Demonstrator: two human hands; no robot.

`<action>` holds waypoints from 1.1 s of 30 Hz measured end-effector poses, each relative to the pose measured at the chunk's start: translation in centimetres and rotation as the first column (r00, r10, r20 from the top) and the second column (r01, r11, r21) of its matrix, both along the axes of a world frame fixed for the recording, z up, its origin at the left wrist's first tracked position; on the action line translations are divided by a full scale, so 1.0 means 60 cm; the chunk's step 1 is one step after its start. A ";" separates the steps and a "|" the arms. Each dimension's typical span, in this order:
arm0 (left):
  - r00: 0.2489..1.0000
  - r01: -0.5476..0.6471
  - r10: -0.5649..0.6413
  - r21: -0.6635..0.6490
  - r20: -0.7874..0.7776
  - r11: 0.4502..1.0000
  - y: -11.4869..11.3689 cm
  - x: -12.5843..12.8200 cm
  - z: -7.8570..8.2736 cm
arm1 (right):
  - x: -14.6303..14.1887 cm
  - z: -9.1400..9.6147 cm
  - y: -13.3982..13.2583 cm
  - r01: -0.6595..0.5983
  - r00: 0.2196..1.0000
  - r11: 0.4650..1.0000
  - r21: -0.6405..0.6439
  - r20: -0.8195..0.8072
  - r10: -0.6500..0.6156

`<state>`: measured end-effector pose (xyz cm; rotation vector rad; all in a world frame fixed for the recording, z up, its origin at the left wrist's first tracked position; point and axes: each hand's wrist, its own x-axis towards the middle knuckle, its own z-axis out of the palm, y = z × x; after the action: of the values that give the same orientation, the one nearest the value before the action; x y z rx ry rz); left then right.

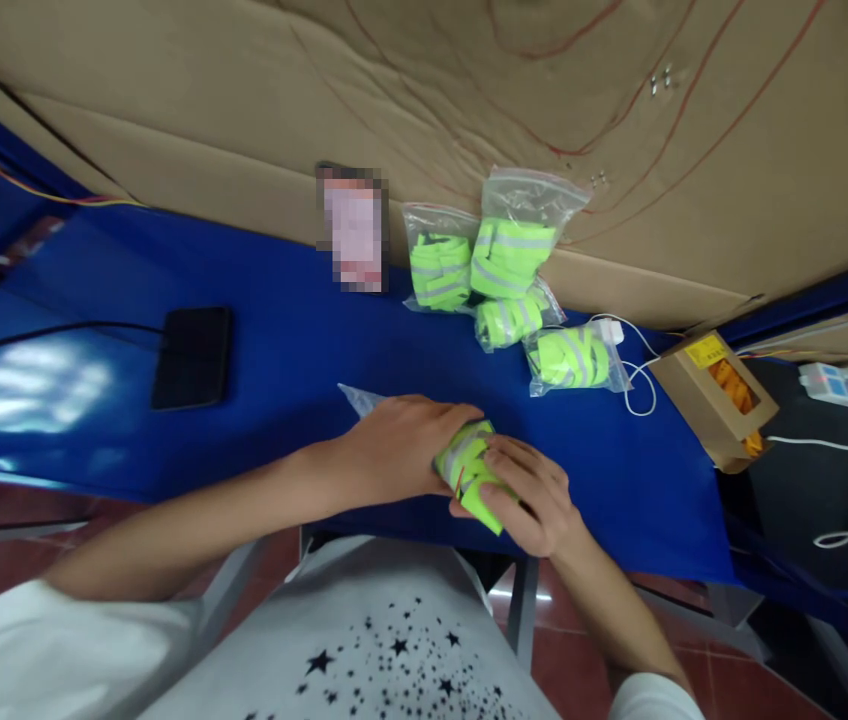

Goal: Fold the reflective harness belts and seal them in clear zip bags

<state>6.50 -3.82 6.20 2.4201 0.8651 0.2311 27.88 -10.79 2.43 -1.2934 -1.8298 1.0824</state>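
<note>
A folded neon-yellow reflective band (469, 470) sits between both my hands at the near edge of the blue table (281, 350). My left hand (401, 445) is closed over its left end. Fingers of my right hand (533, 495) wrap its right end and underside. A clear plastic bag (361, 399) pokes out from under my left hand. Several sealed clear bags of the same yellow bands (510, 275) lie in a cluster farther back on the table, apart from my hands.
A black phone (193, 356) with a cable lies at the left. A blurred card (353, 230) leans on the cardboard wall (469, 90). A brown box with orange items (720, 395) and a white charger cable (638, 380) sit at the right edge.
</note>
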 end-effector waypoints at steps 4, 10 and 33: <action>0.974 0.161 -0.163 0.024 0.156 0.987 -0.024 -0.001 0.013 | -0.008 0.019 -0.011 -0.081 0.996 0.996 -0.030 0.032 0.082; 0.938 0.131 -0.161 0.118 0.305 0.984 -0.037 0.000 0.005 | -0.022 -0.029 -0.020 0.005 0.981 0.962 0.274 0.183 -0.057; 0.864 -0.128 0.068 0.088 0.498 0.988 -0.028 -0.031 -0.005 | -0.056 0.083 0.004 -0.331 0.919 0.872 0.359 0.332 0.212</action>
<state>4.64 -5.53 5.90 2.2566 0.7479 0.9231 24.51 -10.53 7.39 -0.9901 -2.3612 0.6097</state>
